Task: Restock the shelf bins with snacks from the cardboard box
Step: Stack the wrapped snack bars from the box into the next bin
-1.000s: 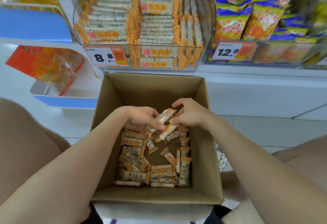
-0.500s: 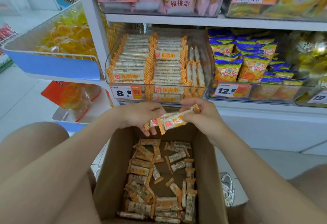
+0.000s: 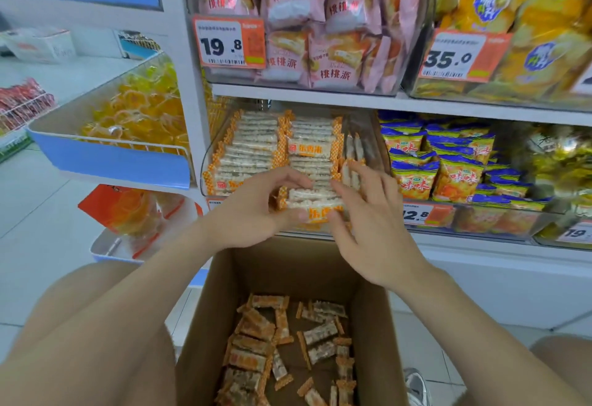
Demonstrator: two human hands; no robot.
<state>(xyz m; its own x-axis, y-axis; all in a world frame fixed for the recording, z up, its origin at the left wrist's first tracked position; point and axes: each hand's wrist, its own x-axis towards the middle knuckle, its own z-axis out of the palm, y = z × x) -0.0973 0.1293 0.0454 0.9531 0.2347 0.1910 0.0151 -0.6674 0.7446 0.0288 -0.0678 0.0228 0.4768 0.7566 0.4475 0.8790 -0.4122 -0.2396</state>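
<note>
A small stack of bars (image 3: 315,205) is held in the air in front of the clear bin (image 3: 207,165), above the far edge of the box (image 3: 374,325). The left hand (image 3: 253,210) pinches the stack at its left end, thumb below and fingers curled over the top. The right hand (image 3: 368,223) has its fingers spread and fairly straight, touching the stack's right end without closing round it.

The bars look light: puffed-grain slabs in thin clear film with crimped orange ends. The film is probably slick, so a stack of several could slide apart if it is squeezed only at the middle. The slabs themselves seem stiff but crumbly (pressed grain tends to snap when bent). A hold across the flat faces near both ends, with pressure along the length, looks safest. The crimped tabs are too flimsy to carry weight.

The bin already holds neat rows of bars (image 3: 253,149) lying flat, with a gap showing on its right side, which is likely where this stack goes. Setting it down level would keep the rows square. Many more loose bars (image 3: 288,344) lie scattered on the box floor, so the restocking seems well short of finished.
</note>
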